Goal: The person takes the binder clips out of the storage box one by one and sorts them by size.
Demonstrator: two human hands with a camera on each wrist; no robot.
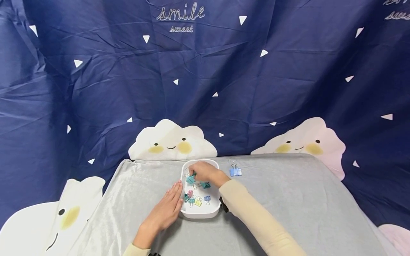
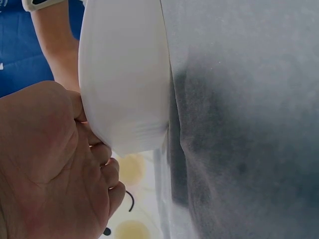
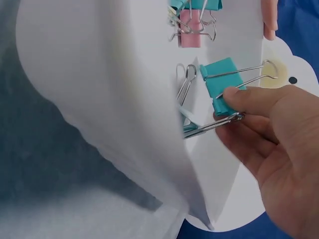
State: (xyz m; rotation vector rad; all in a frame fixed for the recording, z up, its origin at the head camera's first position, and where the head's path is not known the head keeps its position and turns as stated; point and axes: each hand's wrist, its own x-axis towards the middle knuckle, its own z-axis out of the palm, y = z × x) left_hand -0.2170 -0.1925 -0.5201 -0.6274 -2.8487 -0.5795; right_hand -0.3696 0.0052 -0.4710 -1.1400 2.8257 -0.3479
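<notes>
A white tray (image 1: 200, 215) holds several binder clips: teal, pink, yellow (image 1: 198, 202) and blue (image 1: 207, 198). My right hand (image 1: 205, 171) reaches into its far left part. In the right wrist view that hand (image 3: 286, 134) pinches a teal binder clip (image 3: 225, 77) between thumb and fingers; other clips, one pink (image 3: 190, 30), lie nearby. My left hand (image 1: 166, 207) rests with straight fingers against the tray's left side; the left wrist view shows its palm side (image 2: 55, 169) with the fingertips at the tray wall (image 2: 124, 74).
A blue binder clip (image 1: 235, 172) stands on the grey cloth (image 1: 288, 199) to the right of the tray, near the table's back edge. Behind hangs a dark blue curtain (image 1: 192, 64) with white clouds and triangles.
</notes>
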